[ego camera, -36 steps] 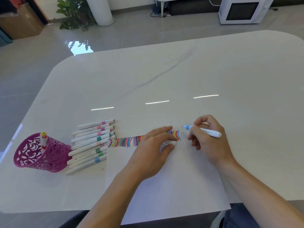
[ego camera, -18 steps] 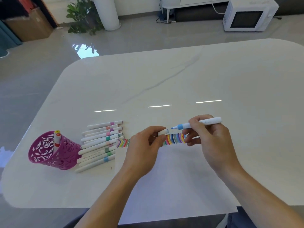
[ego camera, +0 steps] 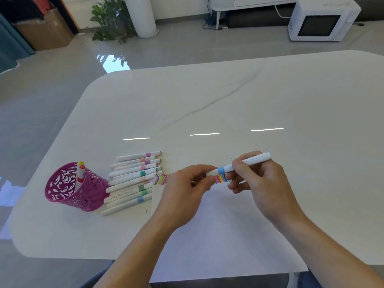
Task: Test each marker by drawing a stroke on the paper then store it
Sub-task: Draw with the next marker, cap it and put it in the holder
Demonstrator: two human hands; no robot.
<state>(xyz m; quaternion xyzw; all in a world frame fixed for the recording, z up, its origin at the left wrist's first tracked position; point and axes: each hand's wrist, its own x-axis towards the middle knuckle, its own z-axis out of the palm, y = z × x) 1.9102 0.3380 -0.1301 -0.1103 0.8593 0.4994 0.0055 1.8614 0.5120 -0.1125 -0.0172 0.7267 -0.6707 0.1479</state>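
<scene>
While the left hand (ego camera: 187, 188) pinches the white cap (ego camera: 211, 173) onto the tip of the blue-banded marker (ego camera: 257, 159), whose barrel the right hand (ego camera: 261, 183) grips, a skewed push could jam the cap or ink the fingers (ego camera: 199, 169); paper (ego camera: 207, 235) lies just below them; smooth round spare markers (ego camera: 133, 179) lie left of the fingers, beside a perforated magenta cup (ego camera: 70, 190) on the glossy counter (ego camera: 228, 100).

A white table (ego camera: 228, 100) with rounded corners stands on a glossy grey floor (ego camera: 41, 90). Beyond it, on the floor, are a white microwave (ego camera: 320, 21) at right, a leafy plant (ego camera: 108, 19) beside a white column (ego camera: 141, 15), and a cardboard box (ego camera: 43, 32) at left.
</scene>
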